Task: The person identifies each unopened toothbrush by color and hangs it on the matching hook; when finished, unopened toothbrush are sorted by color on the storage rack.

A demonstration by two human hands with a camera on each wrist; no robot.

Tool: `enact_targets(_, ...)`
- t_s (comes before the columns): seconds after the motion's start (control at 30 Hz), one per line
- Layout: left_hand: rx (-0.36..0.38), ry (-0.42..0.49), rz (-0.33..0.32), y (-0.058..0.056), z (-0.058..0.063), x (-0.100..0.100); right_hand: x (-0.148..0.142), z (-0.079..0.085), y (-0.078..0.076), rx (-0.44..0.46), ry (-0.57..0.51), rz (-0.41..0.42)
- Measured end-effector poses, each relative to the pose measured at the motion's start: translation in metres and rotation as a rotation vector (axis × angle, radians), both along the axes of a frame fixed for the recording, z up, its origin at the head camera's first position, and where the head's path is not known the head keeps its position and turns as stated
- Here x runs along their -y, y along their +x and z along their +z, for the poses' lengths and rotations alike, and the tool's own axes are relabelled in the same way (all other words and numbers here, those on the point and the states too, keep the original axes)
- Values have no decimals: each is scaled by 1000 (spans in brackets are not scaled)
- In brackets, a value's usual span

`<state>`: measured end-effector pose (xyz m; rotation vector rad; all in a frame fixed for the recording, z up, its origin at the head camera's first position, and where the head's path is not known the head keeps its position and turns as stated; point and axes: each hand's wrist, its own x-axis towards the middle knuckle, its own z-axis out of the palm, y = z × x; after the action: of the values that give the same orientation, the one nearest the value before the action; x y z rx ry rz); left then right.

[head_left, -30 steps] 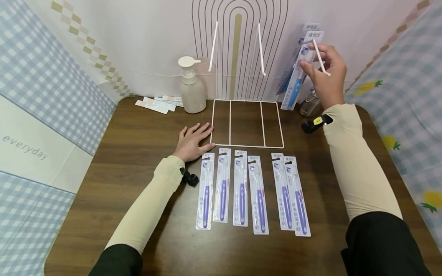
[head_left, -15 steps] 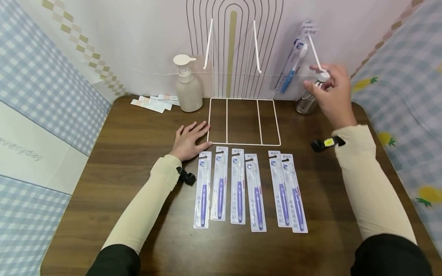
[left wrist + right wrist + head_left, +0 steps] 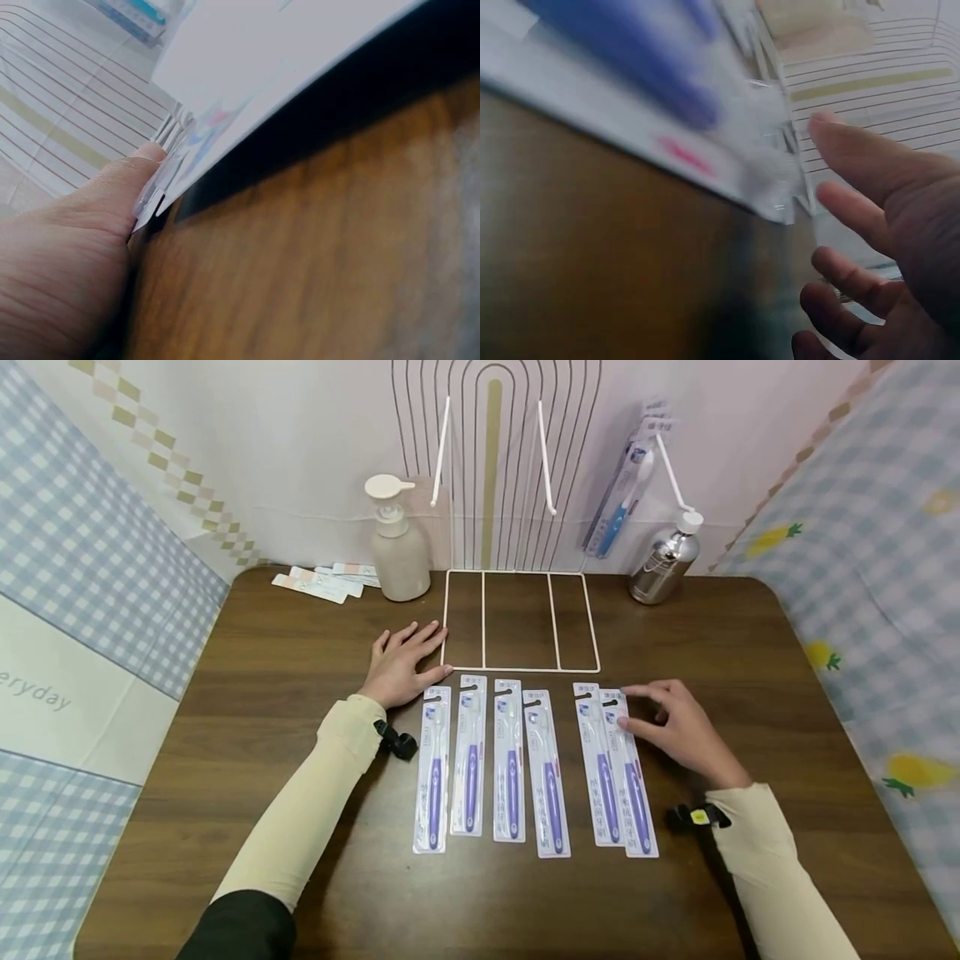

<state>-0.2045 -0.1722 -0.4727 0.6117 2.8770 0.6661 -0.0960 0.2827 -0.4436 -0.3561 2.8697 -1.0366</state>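
Note:
My left hand (image 3: 401, 664) lies spread on the wooden table, its fingertips at the left side of the white wire rack (image 3: 483, 618). Beneath its thumb is the top of the leftmost packaged purple toothbrush (image 3: 434, 793). My right hand (image 3: 678, 722) hovers over the upper end of the rightmost packaged toothbrush (image 3: 637, 810), thumb and index finger apart. In the right wrist view, the fingers (image 3: 847, 281) are loosely bent with nothing between them, beside the blurred pack. Packaged blue toothbrushes (image 3: 617, 522) hang on the right prong (image 3: 670, 472) of the rack.
Several more purple toothbrush packs (image 3: 512, 785) lie in a row before the rack; the right two overlap. A pump bottle (image 3: 401, 560) and paper strips (image 3: 318, 583) stand or lie back left. Behind the right prong's tip is a silver bottle (image 3: 663, 568). Two other prongs (image 3: 546, 460) jut forward.
My right hand has let go of the blue toothbrush pack, which hangs on the right prong, and has come down to the rightmost purple pack. The left hand has stayed put.

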Motion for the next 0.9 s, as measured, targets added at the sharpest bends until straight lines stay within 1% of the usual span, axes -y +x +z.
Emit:
enact_targets(0.1,1,0,6,0,0,2,1,-9,13,26,31,12)
enact_targets(0.23,5,5,-1,0,0,0,2,-17,21,-5,5,-18)
enact_targets(0.4,7,13,-2,0,1,0,1,-27,23,-69,-65,-60)
enact_targets(0.57,6,8,2,-1,1,0,0,-28,25,-79,-148,-93)
enact_targets(0.7,4,11,1,0,3,0,-2,-21,27,-61,-235,-100)
enact_targets(0.77,5,12,0,0,4,0,0,-14,26,-66,-254,-88)
enact_targets(0.83,5,13,1,0,4,0,5,-1,24,-98,-252,-68)
enact_targets(0.9,9,14,-1,0,3,-1,15,18,22,-162,-240,-48)
